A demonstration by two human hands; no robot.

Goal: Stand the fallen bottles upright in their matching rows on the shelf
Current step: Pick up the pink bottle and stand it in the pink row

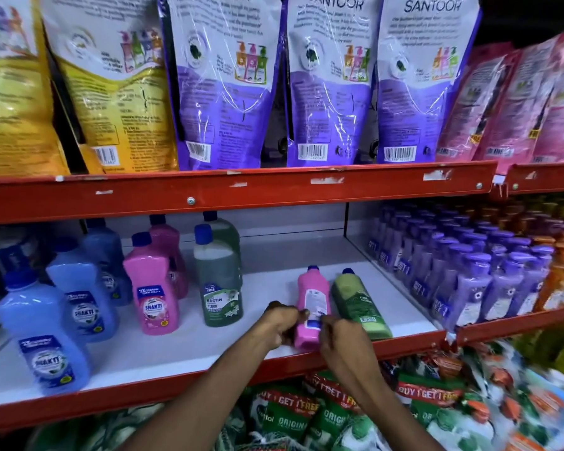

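A pink bottle [312, 297] lies on its back on the white shelf [183, 349], blue cap pointing to the rear. Beside it on the right lies a green bottle [358, 301], also flat. My left hand [282, 322] grips the pink bottle's lower left side and my right hand [341, 336] grips its lower right side near the base. Upright rows stand to the left: pink bottles [152, 291], green bottles [219, 275] and blue bottles [79, 304].
A red shelf lip [241, 366] runs along the front edge. A clear divider [381, 262] separates purple pump bottles [463, 275] on the right. Refill pouches [332, 79] fill the shelf above; packets [339, 415] lie below.
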